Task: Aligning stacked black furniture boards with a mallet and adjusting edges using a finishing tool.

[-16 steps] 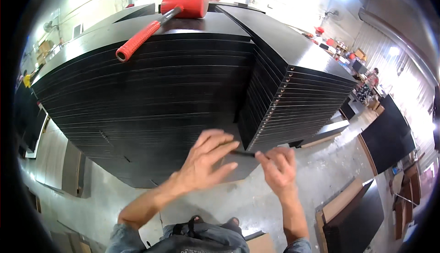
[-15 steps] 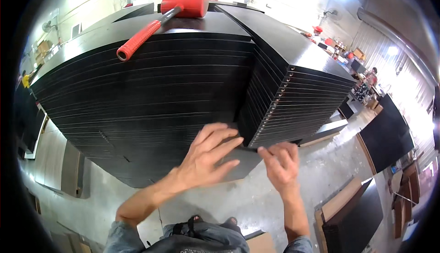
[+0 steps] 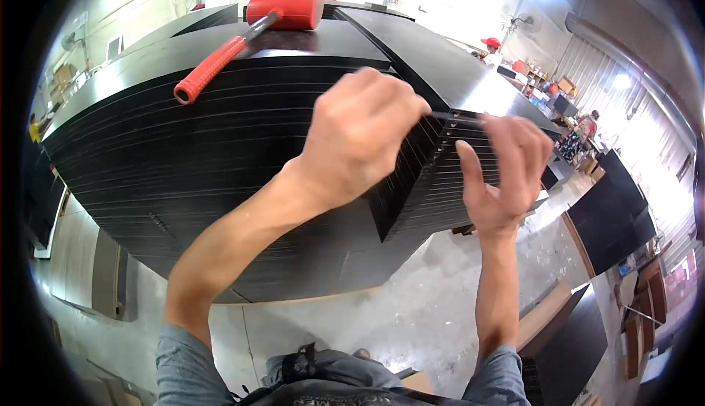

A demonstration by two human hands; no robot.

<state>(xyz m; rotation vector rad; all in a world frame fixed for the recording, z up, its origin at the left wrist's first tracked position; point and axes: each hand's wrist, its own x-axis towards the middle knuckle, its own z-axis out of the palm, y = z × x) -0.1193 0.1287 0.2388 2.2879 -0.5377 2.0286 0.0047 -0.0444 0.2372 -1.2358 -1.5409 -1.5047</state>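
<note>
My left hand (image 3: 363, 134) is raised in front of the stack, fingers closed in a pinch on a thin dark strip (image 3: 457, 117). The strip, smeared by motion, stretches toward my right hand (image 3: 508, 174). That hand is open, its thumb apart from its bent fingers, and the fingertips are near the strip's right end. Both hands are at the near corner of a tall stack of black panels (image 3: 411, 222), whose corner edges show a column of small holes. On the neighbouring black stack (image 3: 213, 156) lies a red-headed mallet (image 3: 286, 11), its red grip hanging over the edge.
Dark boards (image 3: 613, 215) lean at the right, and more boards (image 3: 565, 340) stand on the concrete floor (image 3: 433, 296). Pale panels (image 3: 77, 259) are stacked at the left. A few people are in the background, one wearing a red cap (image 3: 490, 42).
Both hands have risen from low beside the stack to its top corner. My left hand has closed into a pinch, and my right thumb has parted from its fingers.
</note>
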